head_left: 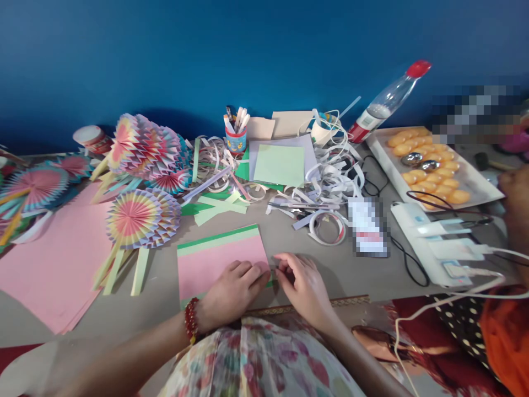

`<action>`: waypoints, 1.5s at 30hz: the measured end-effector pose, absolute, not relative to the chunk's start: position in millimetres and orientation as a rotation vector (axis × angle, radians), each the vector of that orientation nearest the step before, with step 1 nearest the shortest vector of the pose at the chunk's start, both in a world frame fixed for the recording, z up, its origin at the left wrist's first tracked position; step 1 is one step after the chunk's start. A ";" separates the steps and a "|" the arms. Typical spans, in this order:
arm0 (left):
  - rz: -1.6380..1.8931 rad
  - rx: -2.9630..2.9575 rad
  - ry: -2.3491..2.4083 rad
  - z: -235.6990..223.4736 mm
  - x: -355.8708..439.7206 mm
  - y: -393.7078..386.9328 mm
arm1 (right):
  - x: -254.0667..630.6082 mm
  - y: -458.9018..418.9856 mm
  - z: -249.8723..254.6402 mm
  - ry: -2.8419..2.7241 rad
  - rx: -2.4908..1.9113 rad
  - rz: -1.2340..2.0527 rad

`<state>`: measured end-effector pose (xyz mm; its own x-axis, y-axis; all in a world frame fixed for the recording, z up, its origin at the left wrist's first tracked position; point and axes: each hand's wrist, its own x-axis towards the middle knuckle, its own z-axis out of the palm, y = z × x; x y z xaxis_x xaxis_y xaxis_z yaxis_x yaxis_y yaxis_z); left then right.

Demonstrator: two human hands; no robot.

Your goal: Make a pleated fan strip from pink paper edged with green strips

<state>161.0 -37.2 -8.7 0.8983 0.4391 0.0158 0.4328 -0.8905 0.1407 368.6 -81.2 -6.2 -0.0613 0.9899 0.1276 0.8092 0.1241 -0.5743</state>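
A layered sheet of coloured paper (223,259), pink with pale green and dark green strips along its long edges, lies slightly turned on the grey table before me. My left hand (233,289), with a red beaded bracelet at the wrist, rests on its lower right part. The fingers are curled, and thumb and forefinger come together at the paper's right edge. Just past that edge is my right hand (303,284), fingers bent and thumb apart from the forefinger, with nothing visible between them. Its far fingers are partly hidden.
Folded paper fans (142,218) and pink sheets (58,264) lie left. Behind are a pen cup (236,140), green sheets (279,164) and paper strips (334,176). A tape roll (327,227), power strip (430,242), tray of yellow pieces (487,190) and bottle (384,105) stand right.
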 end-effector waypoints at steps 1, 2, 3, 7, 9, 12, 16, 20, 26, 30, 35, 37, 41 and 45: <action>0.074 2.928 0.670 -8.9 161.2 -37.0 | 368.5 -81.2 -5.9 -1.921 -1.736 0.493; 0.078 2.926 0.665 -9.0 161.3 -36.8 | 368.2 -81.2 -5.7 -1.920 -1.741 0.496; 0.082 2.927 0.661 -9.1 161.3 -36.7 | 367.9 -81.1 -5.5 -1.919 -1.747 0.501; 0.086 2.947 0.644 -7.9 160.7 -36.8 | 365.8 -79.9 -4.1 -1.915 -1.758 0.506; 0.088 2.952 0.643 -7.3 160.3 -37.1 | 365.0 -79.5 -3.5 -1.924 -1.761 0.486; 0.099 2.948 0.657 -7.4 160.1 -37.4 | 364.5 -79.8 -3.9 -1.930 -1.772 0.461; 0.103 2.944 0.655 -9.6 160.3 -37.7 | 364.0 -81.6 -5.8 -1.928 -1.785 0.495; 0.083 2.957 0.663 -11.2 160.3 -38.8 | 362.5 -83.3 -6.2 -1.925 -1.785 0.505; 0.065 2.972 0.652 -8.8 159.2 -39.6 | 360.3 -85.4 -6.4 -1.948 -1.799 0.466; 0.048 2.976 0.644 -7.0 158.9 -39.0 | 357.8 -87.5 -7.3 -1.941 -1.796 0.424; 0.047 2.976 0.648 -8.2 159.0 -39.3 | 359.7 -90.2 -9.9 -1.930 -1.788 0.350; 0.050 2.972 0.646 -9.6 158.7 -39.5 | 366.1 -92.3 -12.5 -1.908 -1.806 0.325; 0.081 2.942 0.658 -13.0 156.7 -39.3 | 383.4 -98.4 -17.3 -1.824 -1.793 0.399; 0.150 2.913 0.650 -17.1 154.8 -39.5 | 390.6 -102.7 -17.3 -1.766 -1.761 0.474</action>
